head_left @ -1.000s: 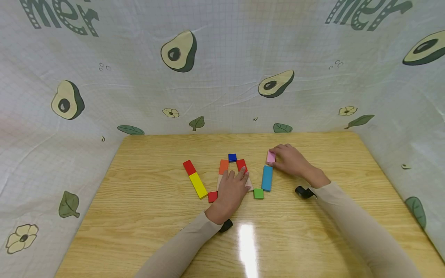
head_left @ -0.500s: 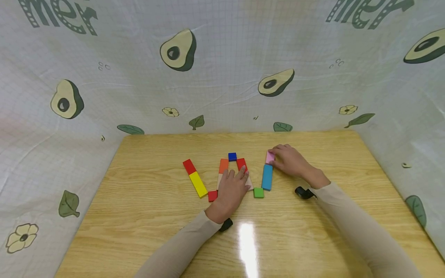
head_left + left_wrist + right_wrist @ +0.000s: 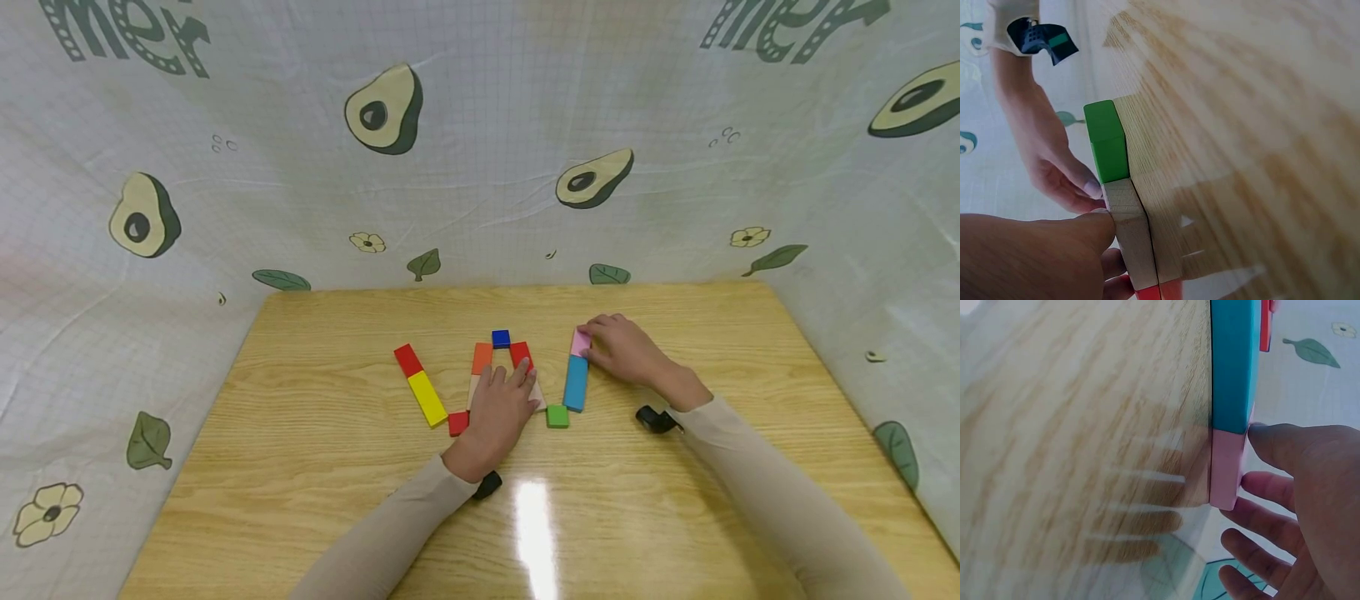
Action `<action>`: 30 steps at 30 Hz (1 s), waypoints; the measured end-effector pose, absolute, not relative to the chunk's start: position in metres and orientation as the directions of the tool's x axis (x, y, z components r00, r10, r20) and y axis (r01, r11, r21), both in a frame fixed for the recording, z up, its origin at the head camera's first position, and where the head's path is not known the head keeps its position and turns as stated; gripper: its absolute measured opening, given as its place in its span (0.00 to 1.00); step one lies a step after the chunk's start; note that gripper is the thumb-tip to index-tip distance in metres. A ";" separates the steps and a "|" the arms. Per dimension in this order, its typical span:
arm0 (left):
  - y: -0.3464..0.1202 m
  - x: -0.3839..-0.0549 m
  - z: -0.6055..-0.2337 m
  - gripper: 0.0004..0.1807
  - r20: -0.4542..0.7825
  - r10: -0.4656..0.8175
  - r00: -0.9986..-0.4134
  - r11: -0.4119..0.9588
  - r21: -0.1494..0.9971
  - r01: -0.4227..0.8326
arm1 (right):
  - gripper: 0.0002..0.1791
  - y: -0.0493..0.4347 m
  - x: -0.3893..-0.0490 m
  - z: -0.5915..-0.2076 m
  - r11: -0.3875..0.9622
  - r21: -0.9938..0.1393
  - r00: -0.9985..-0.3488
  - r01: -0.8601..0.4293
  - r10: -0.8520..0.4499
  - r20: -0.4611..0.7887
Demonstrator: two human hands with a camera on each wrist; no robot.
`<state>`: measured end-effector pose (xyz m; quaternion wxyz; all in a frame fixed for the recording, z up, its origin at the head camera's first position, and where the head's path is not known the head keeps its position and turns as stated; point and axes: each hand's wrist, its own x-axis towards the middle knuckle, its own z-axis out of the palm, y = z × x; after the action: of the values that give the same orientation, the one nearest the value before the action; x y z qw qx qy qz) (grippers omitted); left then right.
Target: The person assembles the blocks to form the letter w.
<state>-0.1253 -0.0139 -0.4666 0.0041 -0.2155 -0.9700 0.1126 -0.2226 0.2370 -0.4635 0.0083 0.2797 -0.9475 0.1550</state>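
My right hand (image 3: 630, 352) pinches a pink block (image 3: 581, 342) between thumb and fingers. In the right wrist view the pink block (image 3: 1227, 469) meets the end of a blue block (image 3: 1235, 369), the thumb at their seam. My left hand (image 3: 498, 417) rests with spread, relaxed fingers over the middle blocks and partly hides them. Around it show an orange block (image 3: 482, 358), a red block (image 3: 520, 353) and pale wood blocks (image 3: 474, 389). In the left wrist view its thumb lies beside a plain wood block (image 3: 1132, 231), which adjoins a green block (image 3: 1107, 140).
Left of the hands lies a slanted row of a red block (image 3: 408, 360) and a yellow block (image 3: 427, 399). A small red block (image 3: 457, 423) sits at its lower end, and a dark blue block (image 3: 501, 339) at the top middle. Patterned cloth (image 3: 480, 150) walls the wooden table (image 3: 300, 500).
My right hand has slid the pink block slightly left and toward me, closing the gap to the blue block. The left hand has stayed in place.
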 end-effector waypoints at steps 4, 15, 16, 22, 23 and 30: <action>-0.014 -0.126 -0.467 0.29 -0.046 0.418 -0.907 0.882 -0.219 0.417 | 0.24 0.237 -0.223 -0.465 0.795 -0.285 -0.842 -0.535 -0.530 0.100; -0.016 -0.129 -0.468 0.30 -0.047 0.427 -0.903 0.872 -0.242 0.425 | 0.24 0.236 -0.218 -0.465 0.773 -0.330 -0.838 -0.542 -0.527 0.142; -0.016 -0.129 -0.467 0.30 -0.050 0.430 -0.901 0.869 -0.248 0.429 | 0.24 0.236 -0.216 -0.464 0.770 -0.334 -0.837 -0.545 -0.527 0.149; -0.016 -0.130 -0.467 0.30 -0.061 0.445 -0.893 0.857 -0.261 0.445 | 0.25 0.242 -0.202 -0.460 0.770 -0.355 -0.846 -0.530 -0.509 0.159; -0.016 -0.130 -0.467 0.30 -0.058 0.448 -0.892 0.856 -0.262 0.446 | 0.25 0.242 -0.200 -0.460 0.772 -0.358 -0.849 -0.525 -0.503 0.158; -0.017 -0.130 -0.469 0.30 -0.044 0.467 -0.883 0.841 -0.288 0.459 | 0.26 0.251 -0.183 -0.457 0.790 -0.370 -0.871 -0.489 -0.463 0.163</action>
<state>-0.1304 -0.0172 -0.4689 0.0140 -0.2413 -0.9592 0.1467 -0.1827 0.2506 -0.4573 0.0320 0.2518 -0.9455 0.2040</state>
